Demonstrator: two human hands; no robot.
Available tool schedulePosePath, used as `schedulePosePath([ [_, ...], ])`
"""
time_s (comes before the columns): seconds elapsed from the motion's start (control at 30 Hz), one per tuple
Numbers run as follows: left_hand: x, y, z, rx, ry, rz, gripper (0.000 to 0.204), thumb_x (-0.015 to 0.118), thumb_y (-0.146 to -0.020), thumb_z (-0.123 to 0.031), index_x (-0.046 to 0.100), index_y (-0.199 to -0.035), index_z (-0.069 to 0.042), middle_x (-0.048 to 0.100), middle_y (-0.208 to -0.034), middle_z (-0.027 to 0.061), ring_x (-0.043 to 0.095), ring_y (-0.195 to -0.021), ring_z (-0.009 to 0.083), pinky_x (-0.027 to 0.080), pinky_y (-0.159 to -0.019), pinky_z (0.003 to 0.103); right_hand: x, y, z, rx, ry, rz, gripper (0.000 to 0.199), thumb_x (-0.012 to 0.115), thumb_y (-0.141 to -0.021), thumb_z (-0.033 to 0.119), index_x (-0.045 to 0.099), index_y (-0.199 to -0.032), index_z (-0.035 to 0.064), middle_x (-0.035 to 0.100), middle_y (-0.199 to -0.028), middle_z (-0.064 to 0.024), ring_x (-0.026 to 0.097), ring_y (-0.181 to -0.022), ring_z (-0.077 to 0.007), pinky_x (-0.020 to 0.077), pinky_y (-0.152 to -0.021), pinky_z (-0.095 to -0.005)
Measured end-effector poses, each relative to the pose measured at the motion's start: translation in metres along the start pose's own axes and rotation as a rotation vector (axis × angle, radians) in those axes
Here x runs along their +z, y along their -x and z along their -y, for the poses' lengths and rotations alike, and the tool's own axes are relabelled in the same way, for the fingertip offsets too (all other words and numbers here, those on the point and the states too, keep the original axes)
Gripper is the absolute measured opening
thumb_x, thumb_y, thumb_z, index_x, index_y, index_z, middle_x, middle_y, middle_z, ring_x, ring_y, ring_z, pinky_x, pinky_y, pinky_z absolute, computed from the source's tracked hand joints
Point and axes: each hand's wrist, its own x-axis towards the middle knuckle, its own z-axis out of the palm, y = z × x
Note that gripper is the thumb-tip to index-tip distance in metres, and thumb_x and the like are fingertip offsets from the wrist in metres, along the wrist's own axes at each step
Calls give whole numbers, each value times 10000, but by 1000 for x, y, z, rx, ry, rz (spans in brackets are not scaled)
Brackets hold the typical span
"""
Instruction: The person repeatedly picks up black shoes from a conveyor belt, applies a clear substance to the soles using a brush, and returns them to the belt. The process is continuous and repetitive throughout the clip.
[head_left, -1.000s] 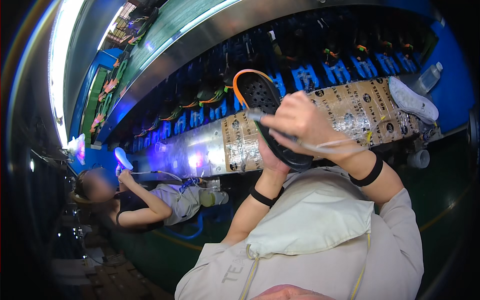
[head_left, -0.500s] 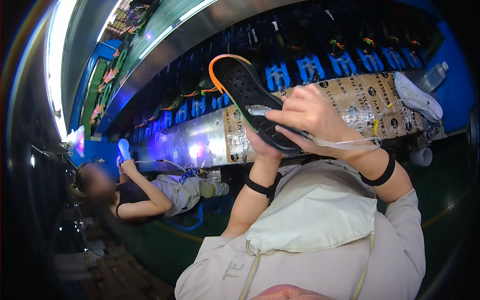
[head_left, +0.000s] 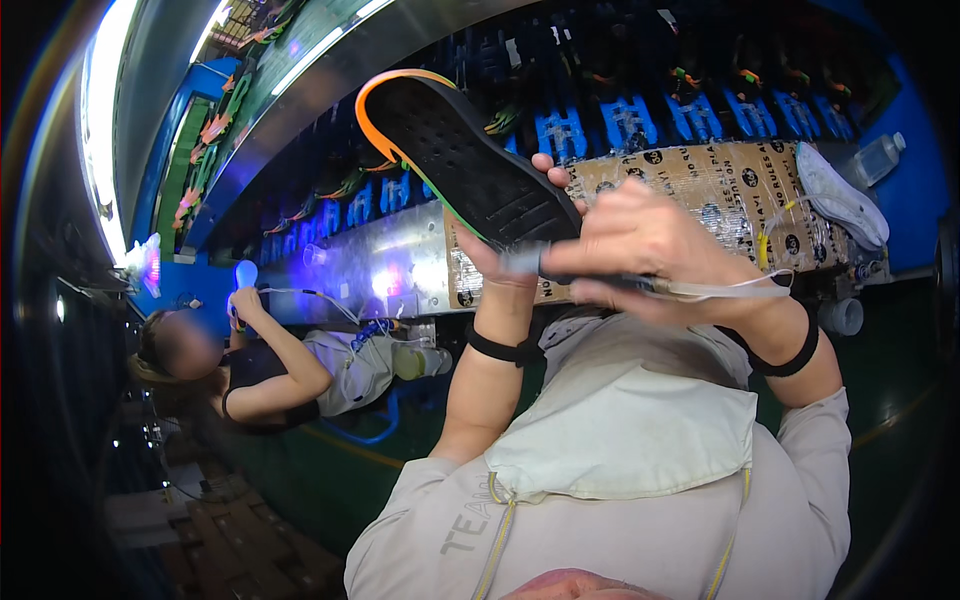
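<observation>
1. The shoe sole (head_left: 460, 160) is flat, matte black, dimpled, and edged in orange and green.
2. The left hand (head_left: 500, 262) grips its lower end; the fingers are mostly hidden behind it.
3. The right hand (head_left: 650, 245) is curled shut on a thin tool (head_left: 640, 285) (its tip blurred) just below the sole.
4. Behind both grips lies the bench (head_left: 700, 190), wrapped in printed brown tape, with a white shoe (head_left: 840, 205) on it.
</observation>
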Motion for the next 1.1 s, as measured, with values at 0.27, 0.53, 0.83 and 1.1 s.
schedulePosePath([
  [0.27,12,-9,-15,-50,-117,2,1051,527,-928,-848,477,-1572,-19,587,-1478,235,586,-1369,427,512,-1114,684,-13,3,3,-29,-118,53,226,842,-902,164,794,-1116,111,716,-876,-34,670,-858,-240,460,-818,-388],
  [0.53,14,-19,-15,-47,-179,15,1088,498,-937,-850,446,-1587,21,575,-1501,293,588,-1379,450,520,-1108,682,-1,11,-16,31,33,-308,321,850,-768,34,819,-1087,55,729,-813,-52,613,-715,-202,442,-750,-366],
  [0.83,15,-20,-23,-81,-227,51,1052,522,-950,-828,441,-1593,0,541,-1527,303,578,-1377,468,498,-1119,694,-14,15,-10,80,-181,-21,305,885,-872,233,839,-1143,100,737,-842,-44,638,-785,-243,467,-846,-385],
  [1.1,35,-36,-24,-174,-414,59,965,459,-1009,-710,445,-1560,82,587,-1434,374,661,-1281,473,571,-1094,551,-35,11,-2,22,-132,178,363,880,-847,151,812,-1202,125,695,-881,-39,643,-847,-252,461,-836,-397],
])
